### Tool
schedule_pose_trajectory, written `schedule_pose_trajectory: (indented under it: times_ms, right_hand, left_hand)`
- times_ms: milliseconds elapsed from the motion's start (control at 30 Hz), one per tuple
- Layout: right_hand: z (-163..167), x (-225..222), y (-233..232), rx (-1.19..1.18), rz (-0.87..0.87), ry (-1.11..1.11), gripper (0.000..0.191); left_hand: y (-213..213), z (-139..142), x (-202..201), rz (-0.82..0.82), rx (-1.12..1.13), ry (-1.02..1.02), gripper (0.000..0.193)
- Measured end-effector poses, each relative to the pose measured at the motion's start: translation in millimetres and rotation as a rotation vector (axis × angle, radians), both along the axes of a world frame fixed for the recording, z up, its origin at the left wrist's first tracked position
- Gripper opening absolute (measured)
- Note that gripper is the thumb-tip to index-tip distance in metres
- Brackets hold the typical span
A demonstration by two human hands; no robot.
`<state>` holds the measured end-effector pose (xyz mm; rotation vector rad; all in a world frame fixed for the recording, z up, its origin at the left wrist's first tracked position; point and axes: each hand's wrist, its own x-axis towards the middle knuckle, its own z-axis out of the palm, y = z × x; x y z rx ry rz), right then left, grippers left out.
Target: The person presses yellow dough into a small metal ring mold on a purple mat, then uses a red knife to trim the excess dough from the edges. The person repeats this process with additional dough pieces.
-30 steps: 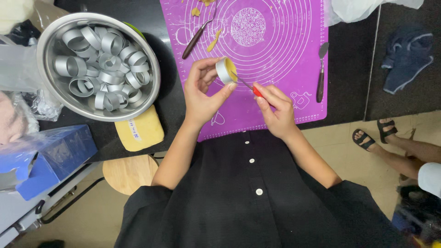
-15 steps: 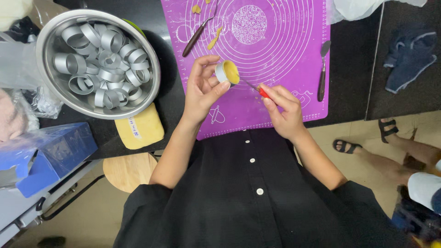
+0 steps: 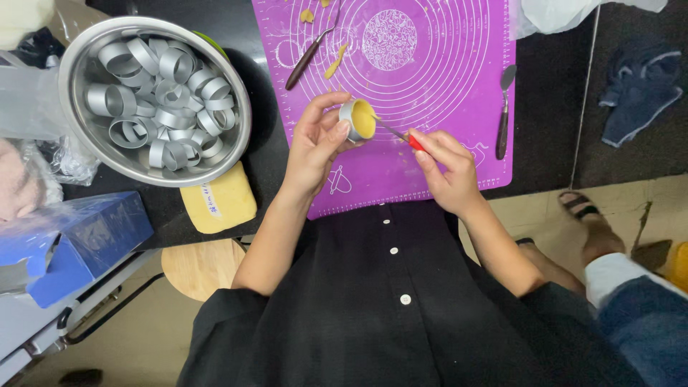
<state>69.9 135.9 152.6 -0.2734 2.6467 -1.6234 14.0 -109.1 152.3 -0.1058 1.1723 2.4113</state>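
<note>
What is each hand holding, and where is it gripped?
The left hand grips a small metal ring mould filled with yellow dough by its rim. The right hand pinches a thin tool at its red handle.

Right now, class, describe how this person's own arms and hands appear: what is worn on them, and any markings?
Both forearms are bare; no gloves, rings, watch or bracelet can be made out. The left hand and right hand have short, plain nails on the fingers. Loose black sleeves start around the elbows, part of a black garment with small white buttons down its front.
</note>
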Motion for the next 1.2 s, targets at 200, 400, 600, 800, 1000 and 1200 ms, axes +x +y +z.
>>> schedule_pose_trajectory:
  times_ms: [200, 400, 600, 800, 1000, 1200]
  right_hand:
    - [1.8, 0.6, -4.3, -0.039, 0.041, 0.000, 0.032]
    - [3.1, -2.1, 0.6, -0.006, 0.028, 0.043, 0.032]
    - [4.4, -2.8, 2.9, 0.011, 0.019, 0.024, 0.031]
    - [4.3, -1.0, 3.5, -0.008, 0.050, 0.034, 0.031]
    - [6.8, -1.4, 3.2, 0.009, 0.043, 0.052, 0.031]
    - [11.0, -1.2, 0.8, 0.022, 0.053, 0.054, 0.031]
  left_hand:
    - [3.0, 1.5, 1.6, -0.027, -0.038, 0.134, 0.051]
    - [0.9, 1.5, 1.6, -0.072, 0.010, 0.103, 0.050]
    - [-1.5, -0.9, 1.6, -0.087, 0.002, 0.055, 0.049]
    - [-0.5, -2.2, 3.1, -0.092, -0.033, 0.080, 0.048]
    - [-0.2, 5.6, 1.7, -0.070, -0.019, -0.050, 0.048]
    - [2.3, 7.9, 1.9, -0.085, -0.027, 0.131, 0.051]
